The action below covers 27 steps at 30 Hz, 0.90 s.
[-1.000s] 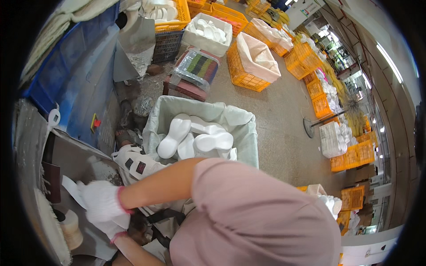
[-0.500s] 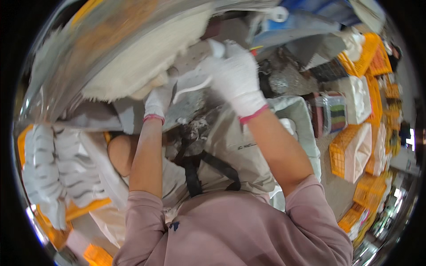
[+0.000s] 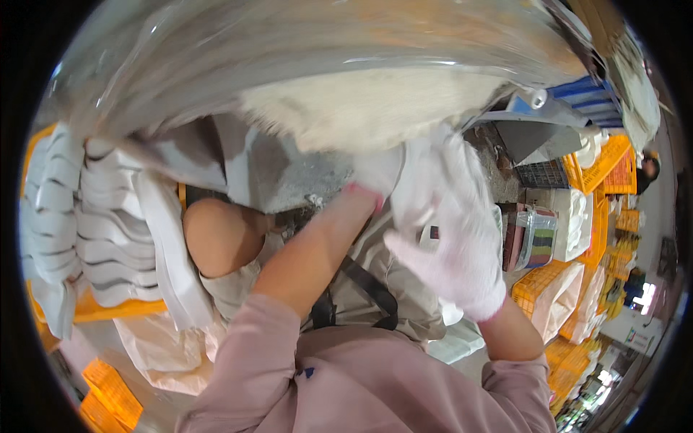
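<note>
Both my hands wear white knit gloves with pink cuffs. My left hand (image 3: 379,173) is just under a big cream, fuzzy-edged buffing wheel (image 3: 368,101); motion smears its fingers. To its right and nearer my body is my right hand (image 3: 458,256), its thumb spread away from the blurred fingers. A whitish smear lies between the hands, and I cannot make out whether it is a held piece or glove. Above the wheel bulges a hood (image 3: 303,40) wrapped in clear plastic.
At the left, white curved pieces (image 3: 115,231) are stacked in an orange crate (image 3: 130,310). Stacked brown and green blocks in clear wrap (image 3: 534,234) stand at the right, beside more orange crates (image 3: 538,289). A grey dusty surface (image 3: 289,173) lies below the wheel.
My view has swung left, so the wheel appears farther right. The white curved piece seen between my hands is no longer distinct. My right hand has turned, its thumb now spread.
</note>
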{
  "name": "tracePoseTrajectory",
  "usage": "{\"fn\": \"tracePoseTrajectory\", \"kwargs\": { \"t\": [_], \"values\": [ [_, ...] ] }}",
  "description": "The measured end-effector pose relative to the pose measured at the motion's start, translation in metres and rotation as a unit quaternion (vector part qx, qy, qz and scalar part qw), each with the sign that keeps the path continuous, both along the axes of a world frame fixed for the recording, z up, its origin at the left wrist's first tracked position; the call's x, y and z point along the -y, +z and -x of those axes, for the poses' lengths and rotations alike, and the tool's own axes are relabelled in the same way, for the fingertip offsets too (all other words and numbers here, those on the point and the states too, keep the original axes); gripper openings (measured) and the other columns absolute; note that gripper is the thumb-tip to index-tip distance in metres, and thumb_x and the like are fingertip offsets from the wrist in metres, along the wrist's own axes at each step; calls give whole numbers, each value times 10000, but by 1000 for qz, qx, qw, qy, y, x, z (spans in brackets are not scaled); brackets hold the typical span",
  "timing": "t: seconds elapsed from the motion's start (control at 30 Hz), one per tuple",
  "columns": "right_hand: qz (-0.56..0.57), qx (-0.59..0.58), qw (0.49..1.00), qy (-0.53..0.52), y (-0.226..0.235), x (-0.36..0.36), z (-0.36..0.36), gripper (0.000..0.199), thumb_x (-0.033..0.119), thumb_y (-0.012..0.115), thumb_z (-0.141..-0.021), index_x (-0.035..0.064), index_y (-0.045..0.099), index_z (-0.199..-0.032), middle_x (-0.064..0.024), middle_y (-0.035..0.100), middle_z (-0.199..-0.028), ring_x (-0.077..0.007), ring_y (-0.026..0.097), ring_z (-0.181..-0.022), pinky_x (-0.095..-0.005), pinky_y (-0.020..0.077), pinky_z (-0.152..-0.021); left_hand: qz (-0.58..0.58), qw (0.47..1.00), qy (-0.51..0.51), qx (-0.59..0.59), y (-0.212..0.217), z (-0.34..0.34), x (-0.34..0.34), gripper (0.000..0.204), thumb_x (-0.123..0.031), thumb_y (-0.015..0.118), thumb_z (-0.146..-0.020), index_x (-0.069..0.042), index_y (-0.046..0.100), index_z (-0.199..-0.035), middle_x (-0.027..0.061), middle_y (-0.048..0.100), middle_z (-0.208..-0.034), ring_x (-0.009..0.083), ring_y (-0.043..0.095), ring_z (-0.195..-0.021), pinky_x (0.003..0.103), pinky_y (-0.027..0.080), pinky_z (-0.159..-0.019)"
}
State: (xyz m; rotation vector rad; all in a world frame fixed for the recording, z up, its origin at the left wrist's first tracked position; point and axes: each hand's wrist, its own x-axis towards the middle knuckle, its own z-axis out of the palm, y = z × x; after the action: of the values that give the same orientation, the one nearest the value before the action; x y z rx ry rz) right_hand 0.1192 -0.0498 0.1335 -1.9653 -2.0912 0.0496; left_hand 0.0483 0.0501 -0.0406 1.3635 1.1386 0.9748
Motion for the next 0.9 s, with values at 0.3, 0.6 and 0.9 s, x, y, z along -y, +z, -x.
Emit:
{"fn": "tracePoseTrajectory", "kwargs": {
  "t": [0.3, 0.6, 0.9],
  "values": [
    [-26, 10, 972, 233, -42, 58, 15, 535, 148, 722, -822, 64, 690, -1349, -120, 721, -1349, -286, 748, -1090, -356, 629, -789, 474, 693, -40, 542, 37, 91, 32, 665, -653, 594, -1050, -69, 660, -1362, 121, 721, -1247, 288, 714, -1119, 441, 579, -1020],
    [6, -139, 990, -2, -69, -1, 74, 336, 220, 748, -959, 71, 748, -1260, -198, 757, -907, -392, 722, -744, -461, 587, -681, 28, 983, -81, 160, -44, 101, -45, 488, -414, 488, -1036, -37, 696, -1265, 185, 761, -1113, 335, 746, -1010, 445, 606, -877],
    [0, -104, 994, -37, -89, -39, 77, 255, 317, 736, -949, 112, 804, -1086, -159, 761, -899, -381, 736, -825, -454, 587, -731, -165, 982, 91, -4, -50, 84, 4, 429, -393, 489, -1108, -38, 633, -1301, 127, 726, -1251, 271, 720, -1128, 421, 574, -1001]
  ]
}}
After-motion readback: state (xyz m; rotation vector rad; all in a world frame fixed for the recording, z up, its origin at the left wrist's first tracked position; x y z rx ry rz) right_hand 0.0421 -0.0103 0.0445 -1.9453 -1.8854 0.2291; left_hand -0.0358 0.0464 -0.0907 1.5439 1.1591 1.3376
